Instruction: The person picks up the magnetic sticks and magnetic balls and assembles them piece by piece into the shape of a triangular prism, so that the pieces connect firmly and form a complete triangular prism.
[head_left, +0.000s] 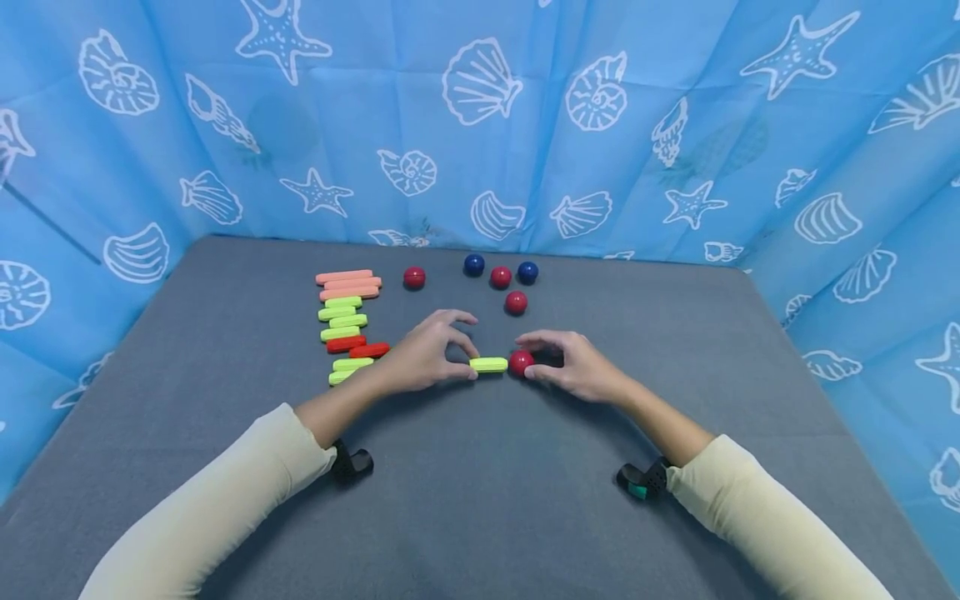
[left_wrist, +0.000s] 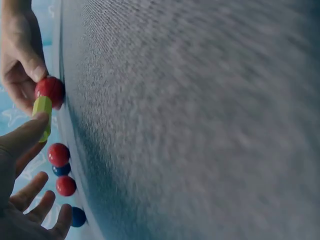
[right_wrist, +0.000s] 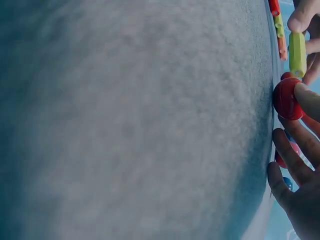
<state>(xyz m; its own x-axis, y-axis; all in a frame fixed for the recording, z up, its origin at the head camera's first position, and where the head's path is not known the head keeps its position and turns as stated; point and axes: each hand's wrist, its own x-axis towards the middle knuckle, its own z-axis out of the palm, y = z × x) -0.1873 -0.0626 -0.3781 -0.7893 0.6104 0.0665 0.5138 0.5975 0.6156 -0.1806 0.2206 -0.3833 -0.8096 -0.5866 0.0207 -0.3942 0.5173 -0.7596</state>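
Note:
A short yellow-green stick [head_left: 491, 365] lies level in front of me, its right end at a glossy red ball [head_left: 521, 362]. My left hand [head_left: 431, 354] pinches the stick's left end between thumb and forefinger, the other fingers spread. From the opposite side my right hand [head_left: 577, 367] holds the red ball with thumb and fingertips. In the left wrist view the stick [left_wrist: 42, 107] overlaps the ball [left_wrist: 52, 91]. The right wrist view shows the stick's end [right_wrist: 298, 55] right beside the ball [right_wrist: 286, 100]; whether they touch is hard to tell.
Left of my hands, a column of sticks runs away from me: salmon sticks [head_left: 348, 283], yellow-green sticks [head_left: 343, 314], red sticks [head_left: 347, 343]. Farther back sit red balls [head_left: 516, 302] and blue balls [head_left: 474, 265]. A blue curtain [head_left: 480, 167] borders the grey table [head_left: 480, 500].

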